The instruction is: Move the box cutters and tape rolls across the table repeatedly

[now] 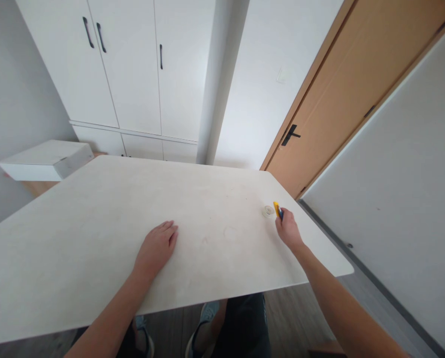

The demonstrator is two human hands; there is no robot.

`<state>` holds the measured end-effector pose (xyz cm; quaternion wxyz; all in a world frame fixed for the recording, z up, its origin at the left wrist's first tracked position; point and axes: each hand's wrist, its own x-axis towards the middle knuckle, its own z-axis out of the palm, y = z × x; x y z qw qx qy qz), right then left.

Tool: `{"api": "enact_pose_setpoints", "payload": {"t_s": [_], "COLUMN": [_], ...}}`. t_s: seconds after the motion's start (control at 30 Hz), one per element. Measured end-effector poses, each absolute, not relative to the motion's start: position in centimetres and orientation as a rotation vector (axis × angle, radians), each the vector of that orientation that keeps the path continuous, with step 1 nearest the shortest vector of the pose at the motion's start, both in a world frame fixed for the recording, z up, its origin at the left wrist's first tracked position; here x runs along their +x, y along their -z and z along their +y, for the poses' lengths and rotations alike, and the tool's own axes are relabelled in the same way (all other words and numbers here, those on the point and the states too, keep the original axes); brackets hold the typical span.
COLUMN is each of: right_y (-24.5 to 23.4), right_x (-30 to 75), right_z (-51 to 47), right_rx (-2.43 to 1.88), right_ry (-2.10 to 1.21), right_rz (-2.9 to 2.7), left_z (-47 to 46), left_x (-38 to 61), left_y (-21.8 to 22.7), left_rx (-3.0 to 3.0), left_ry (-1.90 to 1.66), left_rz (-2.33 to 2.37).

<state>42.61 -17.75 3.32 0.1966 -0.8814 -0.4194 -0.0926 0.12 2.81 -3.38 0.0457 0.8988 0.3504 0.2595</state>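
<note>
My left hand (158, 246) lies palm down on the white table (192, 199), fingers stretched out, with nothing held. At the table's right side, my right hand (288, 228) is closed around a slim yellow-and-blue tool (277, 206) that looks like a utility knife. Its yellow end points away from me, and the fingers hide the rest. Just left of that tool, a small clear roll of tape (268, 211) rests on the tabletop. Whether the tool touches the roll I cannot tell.
A white box (51, 159) stands beyond the table's far left edge. White cabinets (133, 69) line the back, and a wooden door (334, 94) is at the right. My legs and shoes (209, 312) are below the near table edge.
</note>
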Motion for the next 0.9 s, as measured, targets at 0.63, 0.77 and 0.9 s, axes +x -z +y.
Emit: {"api": "enact_pose_setpoints", "payload": {"t_s": [0.63,0.77,0.9], "right_y": [-7.1,-8.4,-8.6], "right_x": [38.1,24.7,9.2], "right_z": [-5.9,2.3,10.6], "right_rx": [-2.702,-2.432,-2.144], "right_ry": [-0.189,-0.33,-0.438], "right_rz": [-1.409,-1.725,-2.057], "left_z": [1.8,1.6,1.3], "left_x": [0.7,0.6,0.6], "left_y": [1.7,1.4,1.3], "left_rx": [2.61,2.574,2.547], "left_ry": [-0.73,-0.735,-0.756], "left_rz": [1.148,1.127,1.105]}}
